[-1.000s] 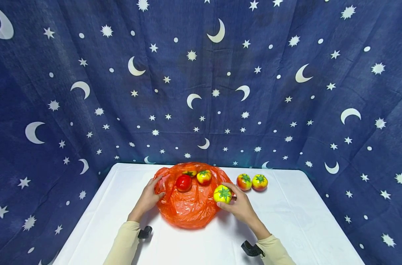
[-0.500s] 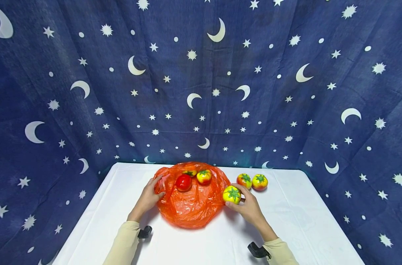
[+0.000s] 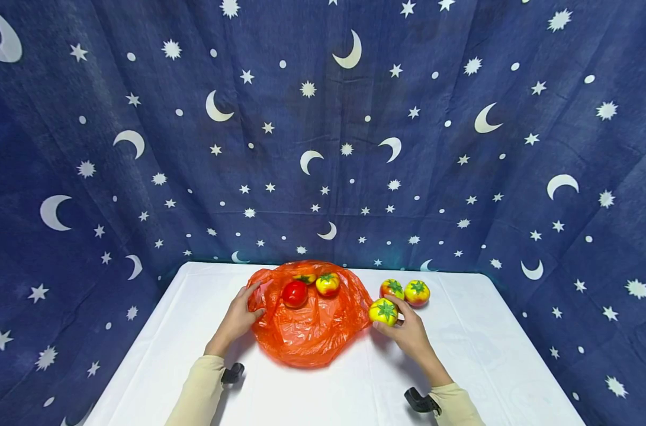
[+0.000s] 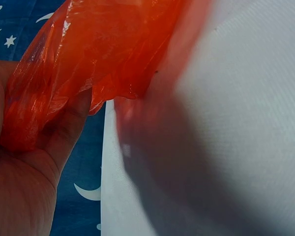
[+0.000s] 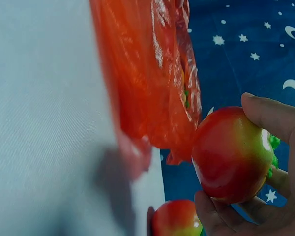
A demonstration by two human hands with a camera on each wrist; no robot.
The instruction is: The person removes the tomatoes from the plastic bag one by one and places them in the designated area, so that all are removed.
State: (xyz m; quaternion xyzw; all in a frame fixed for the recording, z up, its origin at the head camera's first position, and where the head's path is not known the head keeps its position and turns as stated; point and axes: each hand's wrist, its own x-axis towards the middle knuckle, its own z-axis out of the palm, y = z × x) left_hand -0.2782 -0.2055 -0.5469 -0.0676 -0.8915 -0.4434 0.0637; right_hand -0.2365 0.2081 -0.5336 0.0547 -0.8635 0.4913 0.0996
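An orange-red plastic bag point(image 3: 307, 337) lies spread on the table, its mouth facing up. My left hand point(image 3: 237, 319) holds its left rim; in the left wrist view the thin film point(image 4: 103, 54) runs between thumb and fingers. At the bag's right edge my right hand point(image 3: 410, 332) grips a yellow-and-red toy tomato point(image 3: 383, 312) with green leaves on top. The right wrist view shows its red underside point(image 5: 228, 157) between thumb and fingers. Inside the bag are a plain red tomato point(image 3: 295, 294), a yellow-red one point(image 3: 328, 284) and a partly hidden yellow piece point(image 3: 305, 278).
Two more yellow-red tomatoes, one nearer the bag point(image 3: 391, 288) and one farther right point(image 3: 417, 293), sit behind my right hand. White cloth covers the table point(image 3: 488, 355). A dark blue curtain point(image 3: 323, 130) with moons and stars hangs close behind its back edge.
My right hand has moved right with the toy tomato, from over the bag's right side to just beyond its edge. The left hand and the bag's contents have stayed put.
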